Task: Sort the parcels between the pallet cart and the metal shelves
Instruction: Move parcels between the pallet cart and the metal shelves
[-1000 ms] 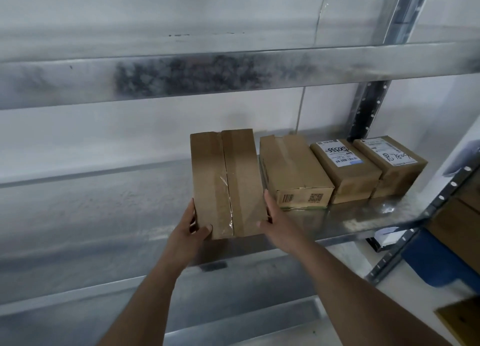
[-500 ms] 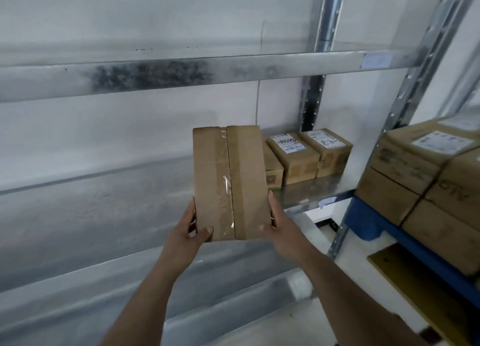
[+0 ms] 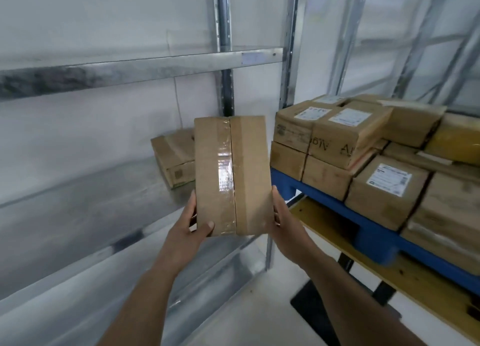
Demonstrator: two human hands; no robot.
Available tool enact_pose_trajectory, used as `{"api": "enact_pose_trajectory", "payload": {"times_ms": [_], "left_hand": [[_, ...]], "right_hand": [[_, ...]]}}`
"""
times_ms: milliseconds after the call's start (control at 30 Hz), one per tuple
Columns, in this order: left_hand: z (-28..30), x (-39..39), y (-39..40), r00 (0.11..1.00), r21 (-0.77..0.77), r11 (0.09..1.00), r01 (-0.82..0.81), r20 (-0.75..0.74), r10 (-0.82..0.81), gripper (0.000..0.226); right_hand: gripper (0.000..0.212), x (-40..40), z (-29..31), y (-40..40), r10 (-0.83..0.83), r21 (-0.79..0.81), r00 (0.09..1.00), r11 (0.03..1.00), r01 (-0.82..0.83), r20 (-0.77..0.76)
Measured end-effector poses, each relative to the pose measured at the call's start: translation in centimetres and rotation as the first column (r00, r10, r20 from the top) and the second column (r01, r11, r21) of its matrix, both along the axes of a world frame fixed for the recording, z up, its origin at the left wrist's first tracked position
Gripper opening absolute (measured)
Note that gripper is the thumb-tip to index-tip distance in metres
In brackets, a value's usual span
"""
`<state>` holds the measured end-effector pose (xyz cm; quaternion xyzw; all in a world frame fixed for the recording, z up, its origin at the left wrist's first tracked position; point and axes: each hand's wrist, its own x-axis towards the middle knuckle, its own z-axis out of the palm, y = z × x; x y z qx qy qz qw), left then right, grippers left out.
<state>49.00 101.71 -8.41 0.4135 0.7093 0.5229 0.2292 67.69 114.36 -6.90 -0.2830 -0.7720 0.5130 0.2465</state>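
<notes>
A brown taped cardboard parcel (image 3: 232, 174) hangs upright in the air in front of me. My left hand (image 3: 191, 228) grips its lower left corner, thumb on the front face. My right hand (image 3: 281, 221) grips its lower right edge, fingers hidden behind it. The metal shelf (image 3: 85, 210) lies to the left and behind, with one parcel (image 3: 174, 158) on it partly hidden by the held one. To the right stands the pallet cart, a blue pallet (image 3: 363, 231) on a wooden deck (image 3: 405, 275), stacked with several labelled parcels (image 3: 348, 135).
The shelf's upright posts (image 3: 289, 59) stand between shelf and cart. An upper shelf beam (image 3: 130, 70) crosses at head height. White floor (image 3: 249, 314) shows below, with a dark foot of the cart (image 3: 311, 309) near my right forearm.
The parcel has come off the shelf and moved right with both hands still on it. My view has swung right, bringing the pallet cart and its stacked parcels into sight.
</notes>
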Motion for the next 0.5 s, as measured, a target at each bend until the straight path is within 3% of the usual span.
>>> {"api": "enact_pose_trajectory", "payload": {"times_ms": [267,500], "left_hand": [[2.2,6.9,5.1,0.971,0.001,0.973,0.231,-0.058,-0.231,0.074],[4.6,12.2,11.0,0.871,-0.007,0.88,0.476,-0.137,-0.472,0.077]], "right_hand": [[0.085,9.4,0.0,0.3,-0.354,0.175,0.931,0.925,0.336,0.088],[0.085,16.3,1.2,0.9,-0.552,0.176,0.833,0.817,0.549,-0.032]]}}
